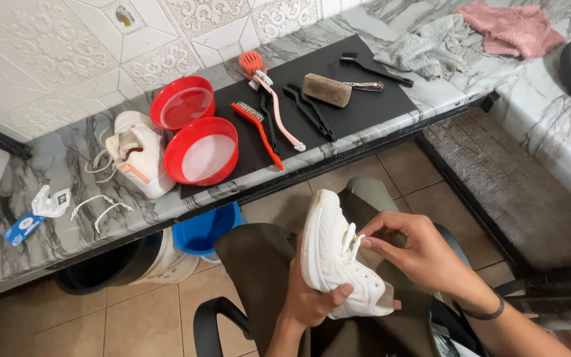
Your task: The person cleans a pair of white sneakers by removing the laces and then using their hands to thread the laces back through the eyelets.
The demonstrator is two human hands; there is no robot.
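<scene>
Both forearms come up from the bottom edge and meet over the lap. The left hand [308,297] sits low, palm cupped upward, thumb lying across the front with its nail showing, the fingers wrapped behind and out of sight. The right hand [418,254] reaches in from the right, wrist bent, index finger and thumb pinched together at the tips, the other fingers curled loosely under. A thin dark band circles the right wrist.
</scene>
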